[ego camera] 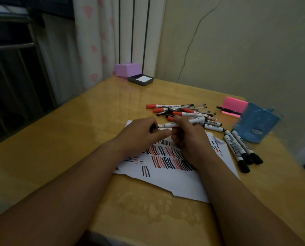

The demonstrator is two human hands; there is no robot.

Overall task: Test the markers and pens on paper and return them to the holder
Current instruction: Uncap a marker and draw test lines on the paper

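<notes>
Centre frame: the right hand (189, 139) grips the white marker (173, 124) by its barrel, the left hand (141, 137) pinches its black cap (153, 129) — both above the striped paper (174, 181). Cap and barrel are best kept in line, no twisting. The blue holder (256, 125) waits at right.

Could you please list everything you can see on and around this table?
table: one, yellow wood, beneath everything.
paper: one sheet, white with red and black strokes, table centre.
held marker: one, white barrel, above the paper.
cap: one, black, at the held marker's tip.
marker pile: uncountable tangle, red and black caps, beyond the paper.
side markers: three, black caps, right of the paper.
holder: one, blue, far right.
sticky pad: one, pink, behind the holder.
box: one, purple, far corner.
tray: one, dark grey, beside the box.
left hand: one, pinching the cap.
right hand: one, gripping the held marker.
</notes>
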